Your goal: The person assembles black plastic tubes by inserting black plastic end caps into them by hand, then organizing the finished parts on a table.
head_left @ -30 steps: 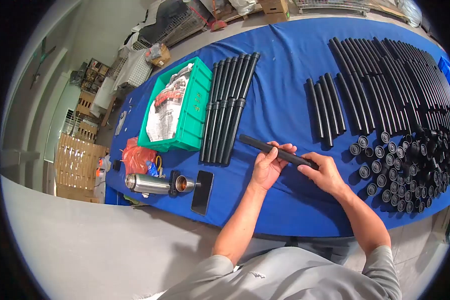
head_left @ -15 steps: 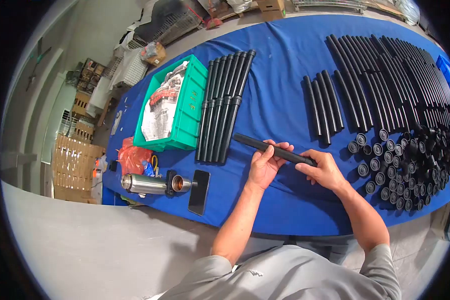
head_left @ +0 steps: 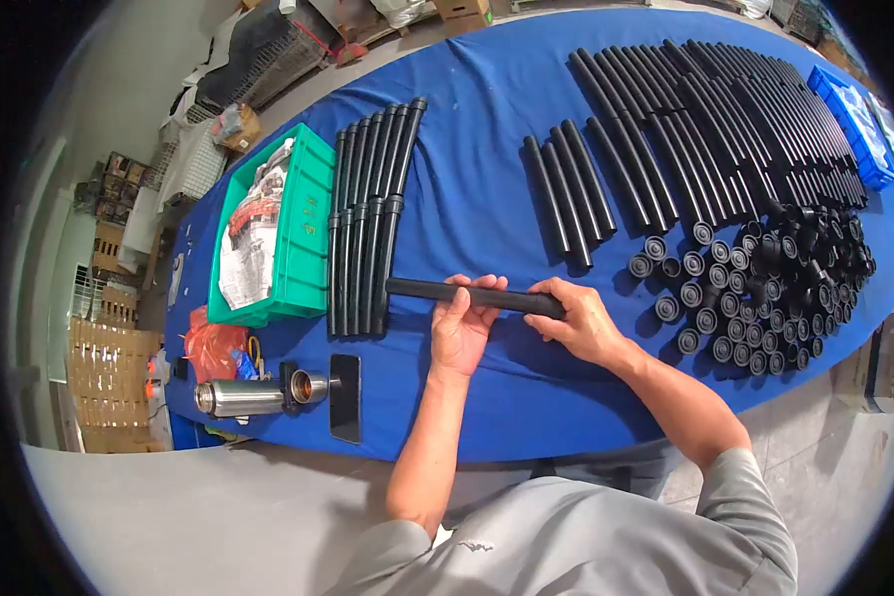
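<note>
A long black tube (head_left: 502, 297) lies crosswise between my hands, over the blue tablecloth. My left hand (head_left: 461, 333), palm up, grips it near the middle, thumb on top and fingers beneath. My right hand (head_left: 588, 326) is closed around the right end and hides it from view. The tube's free left end points at a set of black tubes with wider collars (head_left: 361, 268), laid in two overlapping rows. Loose black tubes (head_left: 569, 194) lie in rows beyond my hands. To the right spreads a heap of round black caps with ringed faces (head_left: 722, 295).
A green crate (head_left: 303, 233) containing newspaper stands at the left. Near it are a red plastic bag (head_left: 214, 348), a steel thermos (head_left: 243, 398), a metal cup (head_left: 308, 386) and a phone (head_left: 346, 399). A blue basket (head_left: 854, 129) sits at the far right.
The view has swung right and tilted slightly, so the table's contents appear farther left. Both hands keep hold of the tube, with little visible change in their grip.
</note>
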Demonstrator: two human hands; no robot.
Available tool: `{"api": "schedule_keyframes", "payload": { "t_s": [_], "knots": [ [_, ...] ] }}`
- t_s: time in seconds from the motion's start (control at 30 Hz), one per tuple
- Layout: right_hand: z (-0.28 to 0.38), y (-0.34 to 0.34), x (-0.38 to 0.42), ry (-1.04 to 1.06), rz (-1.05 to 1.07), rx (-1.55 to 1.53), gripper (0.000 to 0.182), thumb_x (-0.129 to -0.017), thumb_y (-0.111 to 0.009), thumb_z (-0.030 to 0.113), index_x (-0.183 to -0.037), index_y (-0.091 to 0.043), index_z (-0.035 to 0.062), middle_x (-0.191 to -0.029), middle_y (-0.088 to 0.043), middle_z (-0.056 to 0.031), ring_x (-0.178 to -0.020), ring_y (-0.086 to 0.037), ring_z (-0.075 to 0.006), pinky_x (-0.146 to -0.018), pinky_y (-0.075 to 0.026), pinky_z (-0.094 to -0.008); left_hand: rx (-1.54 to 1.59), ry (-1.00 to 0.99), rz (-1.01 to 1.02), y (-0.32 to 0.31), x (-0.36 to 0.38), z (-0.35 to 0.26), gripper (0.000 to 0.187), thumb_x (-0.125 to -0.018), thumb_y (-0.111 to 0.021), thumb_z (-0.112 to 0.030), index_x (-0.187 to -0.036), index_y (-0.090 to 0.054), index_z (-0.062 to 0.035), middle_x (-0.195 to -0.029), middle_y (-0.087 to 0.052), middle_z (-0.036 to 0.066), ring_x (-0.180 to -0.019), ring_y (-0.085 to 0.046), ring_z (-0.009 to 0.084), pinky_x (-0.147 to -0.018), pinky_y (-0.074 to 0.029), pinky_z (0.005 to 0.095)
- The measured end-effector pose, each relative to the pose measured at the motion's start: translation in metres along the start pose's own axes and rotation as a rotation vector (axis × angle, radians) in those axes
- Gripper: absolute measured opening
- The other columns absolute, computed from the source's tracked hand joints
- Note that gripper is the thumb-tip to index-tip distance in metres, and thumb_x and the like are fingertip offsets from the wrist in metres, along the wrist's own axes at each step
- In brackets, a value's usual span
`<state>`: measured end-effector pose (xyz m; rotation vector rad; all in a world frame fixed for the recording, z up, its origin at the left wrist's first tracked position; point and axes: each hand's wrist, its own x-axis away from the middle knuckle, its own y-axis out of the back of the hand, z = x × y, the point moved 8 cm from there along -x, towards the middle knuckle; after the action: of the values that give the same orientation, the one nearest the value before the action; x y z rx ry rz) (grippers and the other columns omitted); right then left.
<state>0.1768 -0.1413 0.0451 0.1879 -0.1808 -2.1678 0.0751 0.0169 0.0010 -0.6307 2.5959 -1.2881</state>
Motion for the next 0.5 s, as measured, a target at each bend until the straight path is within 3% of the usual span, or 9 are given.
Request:
{"api": "schedule_keyframes", "payload": {
  "t_s": [0.13,0.23,0.43,0.5],
  "knots": [
    [0.005,0.0,0.0,0.052,-0.007,0.048,0.031,-0.092,-0.075,0.012,-0.116,-0.063,-0.0029,-0.078,-0.068,-0.0084,-0.066,-0.069,-0.0151,-0.06,-0.055,-0.0305,-0.024,-0.017,-0.031,-0.001,0.001,-0.001,0.016,-0.103,-0.064,-0.016,-0.117,-0.062,-0.0111,-0.121,-0.071,0.019,-0.123,-0.066,0.0357,-0.1,-0.06,0.0468],
    [0.003,0.001,-0.001,0.068,-0.013,0.069,0.029,-0.089,-0.075,0.013,-0.111,-0.064,-0.0024,-0.081,-0.066,-0.015,-0.069,-0.069,-0.026,-0.064,-0.053,-0.0391,-0.038,-0.016,-0.031,-0.002,0.002,-0.001,0.015,-0.103,-0.064,-0.015,-0.117,-0.061,-0.0109,-0.121,-0.071,0.019,-0.123,-0.066,0.0359,-0.098,-0.061,0.0475],
    [0.018,0.005,0.001,0.21,-0.073,0.164,0.032,-0.088,-0.076,0.014,-0.113,-0.064,-0.0023,-0.083,-0.065,-0.0158,-0.072,-0.069,-0.0289,-0.065,-0.053,-0.0404,-0.018,0.015,-0.053,-0.006,0.002,0.0,0.017,-0.102,-0.064,-0.016,-0.118,-0.061,-0.0099,-0.121,-0.071,0.021,-0.124,-0.065,0.0374,-0.098,-0.062,0.0486],
    [0.015,0.003,0.0,-0.043,0.033,-0.013,0.033,-0.088,-0.077,0.014,-0.114,-0.065,-0.0021,-0.086,-0.066,-0.016,-0.075,-0.069,-0.0296,-0.067,-0.054,-0.0401,0.0,0.01,-0.025,-0.003,0.002,-0.001,0.018,-0.102,-0.064,-0.016,-0.119,-0.062,-0.0095,-0.121,-0.071,0.021,-0.124,-0.065,0.0378,-0.098,-0.062,0.0484]
  ]
}}
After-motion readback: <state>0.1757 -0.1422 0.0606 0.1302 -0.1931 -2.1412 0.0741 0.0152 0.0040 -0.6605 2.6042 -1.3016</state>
